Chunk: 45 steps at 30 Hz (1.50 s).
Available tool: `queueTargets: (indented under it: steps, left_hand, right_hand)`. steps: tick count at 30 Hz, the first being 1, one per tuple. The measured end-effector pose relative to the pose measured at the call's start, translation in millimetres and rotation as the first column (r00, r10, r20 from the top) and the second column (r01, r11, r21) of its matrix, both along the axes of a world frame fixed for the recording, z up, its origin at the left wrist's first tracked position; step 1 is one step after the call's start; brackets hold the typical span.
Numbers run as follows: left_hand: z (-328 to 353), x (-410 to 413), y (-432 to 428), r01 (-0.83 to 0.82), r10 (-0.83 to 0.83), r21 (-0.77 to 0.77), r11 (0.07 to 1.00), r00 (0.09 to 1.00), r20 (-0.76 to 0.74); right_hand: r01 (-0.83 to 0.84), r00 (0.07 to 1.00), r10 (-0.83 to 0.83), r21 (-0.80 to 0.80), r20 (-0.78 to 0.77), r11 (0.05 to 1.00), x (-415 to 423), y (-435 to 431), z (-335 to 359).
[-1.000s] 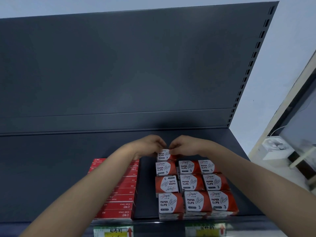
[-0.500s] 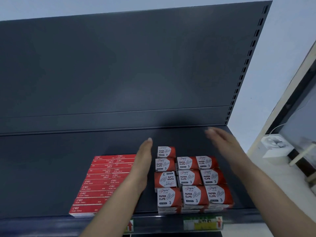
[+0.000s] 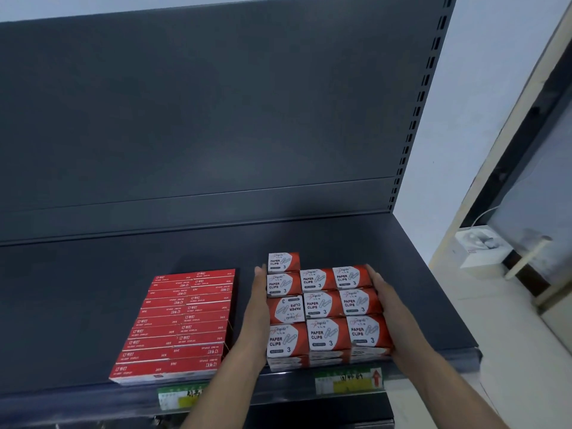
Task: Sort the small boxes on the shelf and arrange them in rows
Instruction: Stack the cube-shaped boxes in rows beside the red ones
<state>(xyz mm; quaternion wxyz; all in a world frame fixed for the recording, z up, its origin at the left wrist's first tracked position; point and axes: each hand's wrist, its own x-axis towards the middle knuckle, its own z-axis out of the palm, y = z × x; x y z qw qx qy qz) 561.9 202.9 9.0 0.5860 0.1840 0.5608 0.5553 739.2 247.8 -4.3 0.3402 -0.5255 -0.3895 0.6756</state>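
At the front lip of the shelf, note two paper price labels: one with a red arrow below the paper clip boxes, one further left and partly hidden by your left forearm.

Your left hand lies flat against the left side of the paper clip boxes, fingers straight and pressed together, fingertips reaching the second row from the back. Your right hand lies flat against the right side of the block, fingers straight and together. Neither hand curls round a box.

The paper clip boxes are small rectangular cartons, red with a white printed panel. They sit on the right half of the shelf in three columns, edges touching; a lower layer shows beneath the front row. One carton in the left column has its print turned the other way. A single box extends the left column one place further back.

Left of the block, apart from your left hand, flat red staple boxes lie in two columns.

The shelf surface is smooth dark grey metal. Behind it rises a plain panel, with a slotted upright at its right edge.
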Motion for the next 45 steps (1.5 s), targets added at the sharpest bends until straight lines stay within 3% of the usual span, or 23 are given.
queueTargets:
  steps: [7, 11, 13, 14, 16, 18, 23, 27, 30, 32, 34, 36, 37, 39, 41, 45]
  left_hand:
    - [1, -1, 1, 0.007, -0.007, -0.033, 0.999, 1.000, -0.006]
    - [1, -6, 4, 0.028, -0.028, -0.026, 0.999, 1.000, -0.011]
    - [3, -7, 5, 0.016, -0.016, -0.028, 0.999, 1.000, -0.017]
    - [4, -7, 5, 0.018, -0.018, -0.032, 0.999, 1.000, -0.020]
    - [5, -7, 6, 0.030, -0.030, -0.030, 0.999, 0.999, -0.022]
    - [6, -9, 8, 0.045, -0.045, -0.023, 0.999, 0.999, -0.009]
    - [5, -8, 15, 0.057, -0.058, -0.013, 0.998, 0.998, -0.020]
    - [5, -7, 17, 0.025, -0.026, -0.005, 1.000, 0.996, -0.082]
    - [4, -7, 19, 0.026, -0.027, -0.016, 1.000, 0.995, -0.100]
    - [1, -9, 17, 0.030, -0.032, -0.022, 0.999, 0.996, -0.079]
    - [-2, -12, 13, 0.014, -0.014, -0.025, 1.000, 1.000, -0.026]
    - [-4, -15, 9, 0.013, -0.012, -0.012, 1.000, 1.000, 0.027]
    - [-5, -14, 8, 0.026, -0.026, -0.006, 1.000, 0.998, 0.053]
    - [-6, -12, 5, 0.036, -0.035, -0.007, 0.999, 0.997, 0.072]
    - [-9, -9, 4, 0.028, -0.027, -0.010, 1.000, 0.997, 0.078]
    - [-6, -1, 2, 0.003, -0.003, 0.004, 1.000, 0.998, 0.065]
  right_hand:
    - [-0.010, 1.000, 0.008, 0.065, 0.030, 0.998, -3, -1, -3]
    - [-0.075, 0.997, 0.075, -0.002, -0.004, 0.997, 2, 3, 9]
    - [-0.062, 0.997, 0.060, 0.037, 0.055, 0.997, 4, 19, 19]
    - [-0.089, 0.985, 0.072, 0.105, 0.159, 0.991, 4, 30, 22]
    - [-0.274, 0.875, 0.122, 0.271, 0.469, 0.923, -4, 51, 35]
    - [-0.498, 0.706, 0.190, 0.288, 0.682, 0.818, -25, 66, 50]
    - [-0.813, 0.317, 0.303, 0.093, 0.899, 0.575, -89, 76, 58]
    - [-0.860, 0.235, 0.298, 0.055, 0.925, 0.507, -101, 82, 49]
    - [-0.854, 0.217, 0.321, 0.020, 0.922, 0.520, -99, 76, 51]
    - [-0.811, 0.274, 0.314, 0.044, 0.909, 0.583, -85, 77, 55]
    - [-0.640, 0.528, 0.193, 0.239, 0.827, 0.730, -57, 74, 57]
    - [-0.260, 0.814, -0.042, 0.428, 0.579, 0.866, -25, 61, 49]
    - [-0.087, 0.883, -0.120, 0.410, 0.454, 0.908, -12, 51, 46]
    - [0.056, 0.965, -0.108, 0.215, 0.237, 0.975, 1, 31, 35]
    - [0.010, 0.998, -0.009, -0.010, 0.060, 1.000, 1, 13, 29]
    - [-0.016, 0.999, 0.018, -0.051, 0.034, 0.999, -5, 1, 13]
